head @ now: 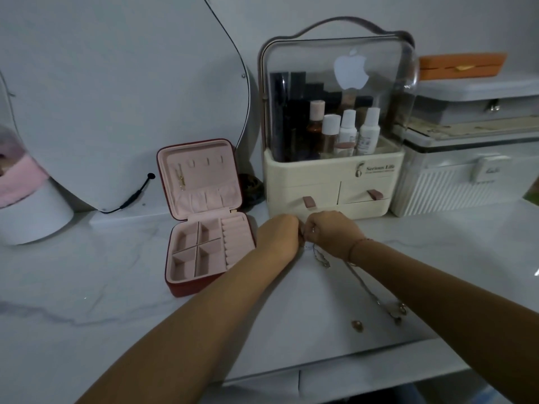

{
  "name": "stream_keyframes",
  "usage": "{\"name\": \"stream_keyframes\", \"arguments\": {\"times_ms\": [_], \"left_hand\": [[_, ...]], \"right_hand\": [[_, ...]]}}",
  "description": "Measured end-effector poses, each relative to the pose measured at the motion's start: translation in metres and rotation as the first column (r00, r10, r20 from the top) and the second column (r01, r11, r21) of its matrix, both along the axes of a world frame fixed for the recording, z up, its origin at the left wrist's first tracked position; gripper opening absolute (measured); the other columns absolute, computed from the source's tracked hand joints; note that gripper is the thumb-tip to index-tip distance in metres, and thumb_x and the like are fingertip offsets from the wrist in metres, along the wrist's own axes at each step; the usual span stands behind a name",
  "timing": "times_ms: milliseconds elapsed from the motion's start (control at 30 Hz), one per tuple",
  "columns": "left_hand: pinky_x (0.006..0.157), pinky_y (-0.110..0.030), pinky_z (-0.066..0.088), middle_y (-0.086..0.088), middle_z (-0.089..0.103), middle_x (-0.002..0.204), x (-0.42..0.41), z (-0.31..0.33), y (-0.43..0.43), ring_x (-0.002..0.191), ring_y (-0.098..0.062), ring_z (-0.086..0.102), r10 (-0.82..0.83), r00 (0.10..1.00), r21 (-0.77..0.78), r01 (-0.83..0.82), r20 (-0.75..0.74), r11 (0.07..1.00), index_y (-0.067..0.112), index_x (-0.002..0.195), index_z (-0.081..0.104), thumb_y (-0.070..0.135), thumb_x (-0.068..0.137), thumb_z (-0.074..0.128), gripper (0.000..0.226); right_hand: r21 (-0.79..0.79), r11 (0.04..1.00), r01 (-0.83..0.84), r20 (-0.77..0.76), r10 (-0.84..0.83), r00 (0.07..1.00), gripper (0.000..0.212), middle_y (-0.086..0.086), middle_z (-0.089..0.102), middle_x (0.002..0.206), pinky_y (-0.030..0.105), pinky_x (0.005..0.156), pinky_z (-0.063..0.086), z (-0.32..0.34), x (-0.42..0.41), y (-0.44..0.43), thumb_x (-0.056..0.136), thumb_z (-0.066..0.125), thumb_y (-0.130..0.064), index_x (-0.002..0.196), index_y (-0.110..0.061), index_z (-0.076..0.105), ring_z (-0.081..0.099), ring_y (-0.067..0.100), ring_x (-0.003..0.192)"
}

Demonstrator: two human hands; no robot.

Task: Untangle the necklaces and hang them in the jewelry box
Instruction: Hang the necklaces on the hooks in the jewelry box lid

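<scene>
A red jewelry box (201,217) with pink lining stands open at centre left, its lid upright. One gold necklace (180,177) hangs from the leftmost hook in the lid. My left hand (278,234) and my right hand (332,233) meet just right of the box, fingers pinched together on a thin silver chain (319,256). The chain dangles below my right hand and runs down the tabletop under my right forearm to its ends (398,312). A small gold pendant (358,326) lies loose near the front edge.
A cream cosmetics organiser (335,176) with a clear lid and bottles stands right behind my hands. White cases (466,176) are stacked at the right. A mirror (116,97) leans on the wall at the left, with a cable at its foot.
</scene>
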State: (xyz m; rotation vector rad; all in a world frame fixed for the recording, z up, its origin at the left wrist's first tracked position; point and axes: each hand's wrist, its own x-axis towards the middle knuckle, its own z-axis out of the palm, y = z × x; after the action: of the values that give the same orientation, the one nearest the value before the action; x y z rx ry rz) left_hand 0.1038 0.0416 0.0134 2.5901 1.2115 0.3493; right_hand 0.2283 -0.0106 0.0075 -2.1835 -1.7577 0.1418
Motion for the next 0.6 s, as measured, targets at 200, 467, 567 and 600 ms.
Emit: {"name": "stream_keyframes", "arguments": {"times_ms": [200, 467, 567, 600], "left_hand": [[0.070, -0.031, 0.044, 0.001, 0.060, 0.092, -0.007, -0.001, -0.003, 0.085, -0.018, 0.058, -0.037, 0.973, -0.119, 0.066, 0.226, 0.991, 0.016, 0.098, 0.061, 0.022, 0.087, 0.063, 0.012], [0.080, -0.030, 0.052, 0.001, 0.071, 0.080, -0.040, 0.051, -0.009, 0.075, -0.010, 0.065, 0.049, 0.776, -0.383, 0.254, 0.629, 0.888, 0.019, 0.082, 0.070, 0.018, 0.086, 0.068, 0.005], [0.071, -0.021, 0.054, 0.003, 0.071, 0.071, -0.055, 0.080, -0.010, 0.067, -0.006, 0.064, 0.090, 0.710, -0.439, 0.326, 0.698, 0.837, 0.016, 0.083, 0.071, 0.019, 0.085, 0.069, 0.004], [0.068, -0.018, 0.053, 0.002, 0.071, 0.071, -0.059, 0.089, -0.010, 0.065, -0.005, 0.064, 0.110, 0.689, -0.456, 0.343, 0.716, 0.821, 0.013, 0.085, 0.071, 0.019, 0.085, 0.069, 0.006]], "right_hand": [[0.201, 0.978, -0.054, -0.367, 0.126, 0.922, 0.010, -0.008, 0.060, 0.069, 0.020, 0.065, 0.043, 0.019, 0.001, -0.012, 0.087, 0.066, -0.013, 0.077, -0.013, 0.065, 0.054, 0.007, 0.065], [0.303, 0.952, -0.055, -0.679, 0.256, 0.688, 0.009, 0.011, 0.069, 0.086, 0.015, 0.064, 0.050, 0.077, -0.013, -0.032, 0.096, 0.052, -0.007, 0.089, -0.005, 0.058, 0.064, 0.003, 0.069], [0.281, 0.959, -0.038, -0.788, 0.253, 0.561, 0.014, 0.018, 0.067, 0.097, 0.030, 0.076, 0.055, 0.101, -0.025, -0.033, 0.100, 0.046, -0.012, 0.100, -0.002, 0.054, 0.067, 0.018, 0.079], [0.279, 0.959, -0.043, -0.818, 0.261, 0.512, 0.015, 0.017, 0.066, 0.096, 0.032, 0.078, 0.055, 0.109, -0.029, -0.033, 0.100, 0.044, -0.014, 0.101, -0.003, 0.054, 0.068, 0.020, 0.079]]}}
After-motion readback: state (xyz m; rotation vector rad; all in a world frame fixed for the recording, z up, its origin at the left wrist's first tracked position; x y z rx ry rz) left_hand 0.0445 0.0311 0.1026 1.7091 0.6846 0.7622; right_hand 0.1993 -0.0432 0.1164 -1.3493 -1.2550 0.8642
